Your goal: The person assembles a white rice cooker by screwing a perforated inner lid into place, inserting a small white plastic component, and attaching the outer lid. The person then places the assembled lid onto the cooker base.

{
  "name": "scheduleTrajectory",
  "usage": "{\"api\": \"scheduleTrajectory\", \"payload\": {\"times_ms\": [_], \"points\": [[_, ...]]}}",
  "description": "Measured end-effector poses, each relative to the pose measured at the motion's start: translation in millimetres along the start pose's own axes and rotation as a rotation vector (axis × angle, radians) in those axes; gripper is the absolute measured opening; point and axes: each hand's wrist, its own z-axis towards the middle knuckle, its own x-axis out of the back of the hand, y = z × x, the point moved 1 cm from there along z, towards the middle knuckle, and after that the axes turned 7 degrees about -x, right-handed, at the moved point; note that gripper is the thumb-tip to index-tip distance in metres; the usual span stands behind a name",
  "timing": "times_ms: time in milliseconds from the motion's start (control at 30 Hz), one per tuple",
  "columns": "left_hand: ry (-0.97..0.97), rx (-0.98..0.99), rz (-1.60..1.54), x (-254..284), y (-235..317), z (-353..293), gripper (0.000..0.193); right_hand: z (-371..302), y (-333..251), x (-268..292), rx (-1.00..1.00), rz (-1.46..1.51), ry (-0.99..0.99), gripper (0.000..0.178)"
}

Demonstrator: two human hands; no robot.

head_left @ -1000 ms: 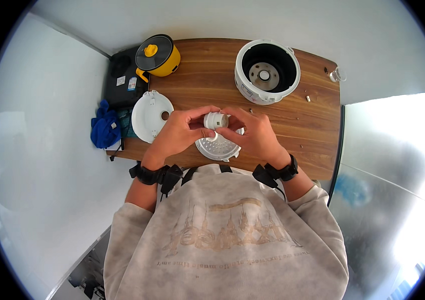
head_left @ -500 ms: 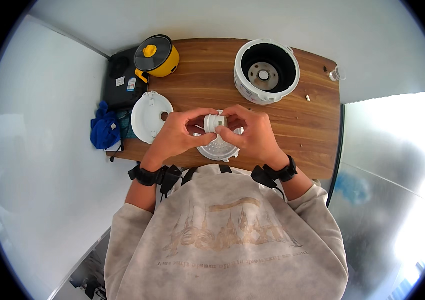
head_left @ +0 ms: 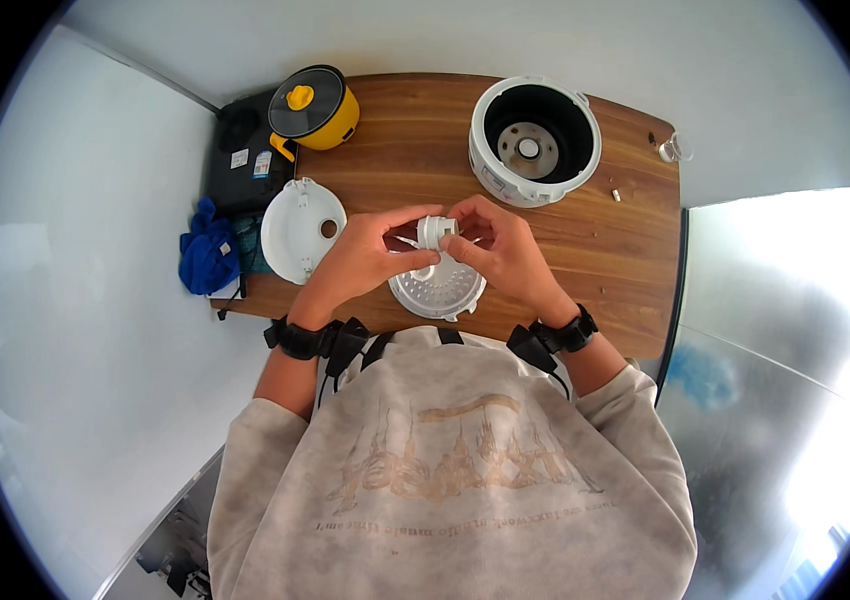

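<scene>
My left hand pinches a small white ribbed cylindrical plastic part between thumb and fingers. At its other end my right hand grips the same part, thumb below and fingers on top. Just under it on the table rests a whitish perforated round plate, partly hidden by the hands. Beside my left wrist lies a white round lid with a dark hole near one edge.
Toward the back right stands an open white cooker body with a black interior. A yellow pot with a dark lid is at the back left, beside a black case and blue cloth. A clear cup sits at the right edge.
The white cylindrical part has moved slightly right and up, and has turned a little. My right hand's fingers have shifted around its end.
</scene>
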Motion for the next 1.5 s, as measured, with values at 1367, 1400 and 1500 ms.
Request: {"api": "scheduleTrajectory", "payload": {"times_ms": [1367,1400,1500], "points": [[0.277,0.363,1.262,53,-252,-12,0.069,5,78,10,-0.556,0.313,-0.173,0.055],[0.261,0.38,1.261,53,-256,-11,0.068,4,77,10,-0.553,0.296,-0.147,0.054],[0.238,0.427,1.26,55,-262,-10,0.063,3,75,12,-0.52,0.244,-0.109,0.049]]}}
